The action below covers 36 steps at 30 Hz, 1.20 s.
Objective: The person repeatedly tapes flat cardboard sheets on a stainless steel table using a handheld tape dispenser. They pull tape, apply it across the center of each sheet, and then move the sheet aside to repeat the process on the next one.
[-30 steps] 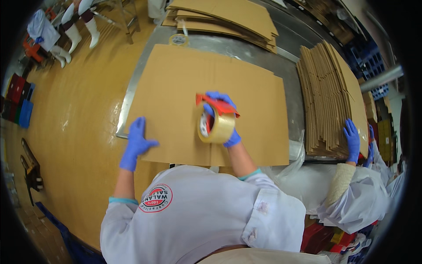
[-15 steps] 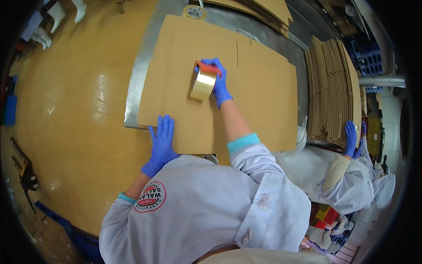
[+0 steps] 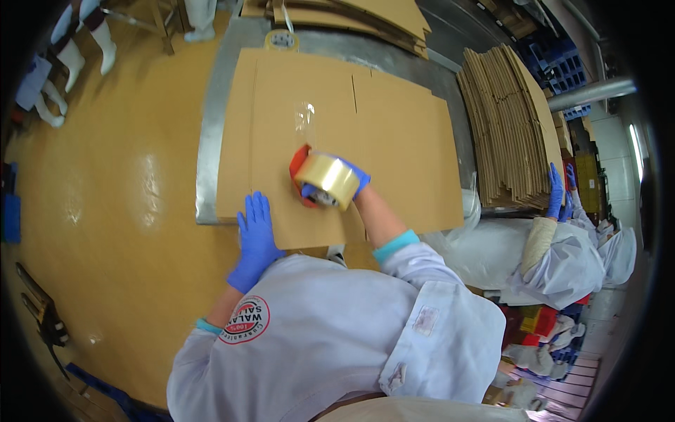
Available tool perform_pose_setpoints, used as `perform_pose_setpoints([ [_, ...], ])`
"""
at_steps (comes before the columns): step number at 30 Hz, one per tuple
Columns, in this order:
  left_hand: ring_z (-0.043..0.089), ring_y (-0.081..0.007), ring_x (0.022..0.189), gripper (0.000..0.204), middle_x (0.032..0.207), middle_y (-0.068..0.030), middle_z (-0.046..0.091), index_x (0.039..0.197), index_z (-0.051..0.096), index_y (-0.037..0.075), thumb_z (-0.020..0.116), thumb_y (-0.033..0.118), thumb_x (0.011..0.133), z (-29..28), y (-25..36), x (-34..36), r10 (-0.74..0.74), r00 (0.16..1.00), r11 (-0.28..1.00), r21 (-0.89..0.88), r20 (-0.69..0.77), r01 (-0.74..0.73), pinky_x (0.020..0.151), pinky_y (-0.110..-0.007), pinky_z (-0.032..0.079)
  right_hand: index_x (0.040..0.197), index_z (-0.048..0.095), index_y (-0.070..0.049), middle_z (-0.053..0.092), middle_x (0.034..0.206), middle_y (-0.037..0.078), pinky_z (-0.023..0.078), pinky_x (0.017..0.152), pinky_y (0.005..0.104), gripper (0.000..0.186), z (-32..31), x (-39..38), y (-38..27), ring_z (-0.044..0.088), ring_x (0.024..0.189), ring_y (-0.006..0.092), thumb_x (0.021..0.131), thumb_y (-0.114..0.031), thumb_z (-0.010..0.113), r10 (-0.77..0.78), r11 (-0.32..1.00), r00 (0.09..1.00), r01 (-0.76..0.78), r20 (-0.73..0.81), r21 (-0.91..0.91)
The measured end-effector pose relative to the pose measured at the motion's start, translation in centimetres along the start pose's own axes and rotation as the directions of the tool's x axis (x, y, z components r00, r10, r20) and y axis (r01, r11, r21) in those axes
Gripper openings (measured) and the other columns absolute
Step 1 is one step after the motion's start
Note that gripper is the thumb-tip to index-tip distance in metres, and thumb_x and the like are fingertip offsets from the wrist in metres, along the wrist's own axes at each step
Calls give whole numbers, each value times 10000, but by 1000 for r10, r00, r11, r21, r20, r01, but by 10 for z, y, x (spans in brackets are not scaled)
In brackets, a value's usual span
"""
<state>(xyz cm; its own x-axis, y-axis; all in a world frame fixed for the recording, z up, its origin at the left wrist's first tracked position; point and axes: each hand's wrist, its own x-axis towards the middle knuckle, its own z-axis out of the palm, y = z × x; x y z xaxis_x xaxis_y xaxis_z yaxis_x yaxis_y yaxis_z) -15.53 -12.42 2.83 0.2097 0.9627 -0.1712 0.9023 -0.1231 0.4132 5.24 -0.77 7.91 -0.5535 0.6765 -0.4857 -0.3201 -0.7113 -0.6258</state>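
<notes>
A flat brown cardboard box (image 3: 408, 162) lies on a metal table (image 3: 207, 162). My right hand (image 3: 360, 180), in a blue glove, is closed round a red tape dispenser (image 3: 298, 160) that carries a wide roll of clear tape (image 3: 329, 174). The roll hides most of its fingers. Beyond the dispenser, a shiny strip of tape (image 3: 304, 121) lies on the cardboard. My left hand (image 3: 257, 235), also gloved in blue, rests with fingers stretched out on the near left edge of the cardboard.
Another tape roll (image 3: 281, 41) sits past the far left edge of the cardboard. More flat cardboard (image 3: 383, 17) is piled behind. To the right stands a stack of folded boxes (image 3: 503, 126), with a co-worker's gloved hand (image 3: 555, 190) against it. Yellow floor (image 3: 133, 232) lies left of the table.
My right hand has drawn the dispenser toward me, and a tape strip now shows on the cardboard behind it. My left hand stays at the near edge. The whole view has shifted slightly.
</notes>
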Motion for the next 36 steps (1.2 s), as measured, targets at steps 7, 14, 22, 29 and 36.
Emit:
perform_pose_setpoints([
  [7,357,-276,1203,792,1300,-197,348,1278,290,-61,676,348,720,-18,-16,38,-498,867,457,-851,-5,258,951,-361,351,813,549,27,606,801,144,463,769,331,251,-68,-66,30,597,799,249,685,-172,634,-671,645,688,725,276,-241],
  [14,600,-184,729,366,881,-108,613,1019,560,-37,591,246,788,-58,24,77,-202,946,124,-952,252,280,655,-288,483,809,547,27,608,810,150,462,771,331,259,-71,-172,-2,597,797,249,683,-181,632,-925,379,377,910,-44,-170],
  [22,585,-207,782,293,875,-113,583,985,538,-1,564,194,768,-194,97,46,-334,892,116,-953,-303,-280,686,-318,483,805,544,29,610,821,158,462,773,332,267,-135,-286,-3,597,794,249,680,-191,630,-966,164,98,948,-241,-272],
  [29,483,-251,1066,457,1201,-136,467,1222,407,6,496,189,813,-205,276,117,-60,835,-228,-807,-547,-545,886,-375,407,802,541,30,611,830,164,461,775,332,275,-192,-369,46,596,792,249,678,-200,629,-891,148,-32,923,-454,-355],
  [36,561,-241,933,379,1048,-164,553,1087,493,-76,518,205,834,-141,440,278,151,795,-338,-787,-587,-517,799,-366,464,798,539,30,613,839,171,461,776,332,284,-230,-412,97,596,790,249,675,-209,627,-816,193,-75,900,-573,-392],
])
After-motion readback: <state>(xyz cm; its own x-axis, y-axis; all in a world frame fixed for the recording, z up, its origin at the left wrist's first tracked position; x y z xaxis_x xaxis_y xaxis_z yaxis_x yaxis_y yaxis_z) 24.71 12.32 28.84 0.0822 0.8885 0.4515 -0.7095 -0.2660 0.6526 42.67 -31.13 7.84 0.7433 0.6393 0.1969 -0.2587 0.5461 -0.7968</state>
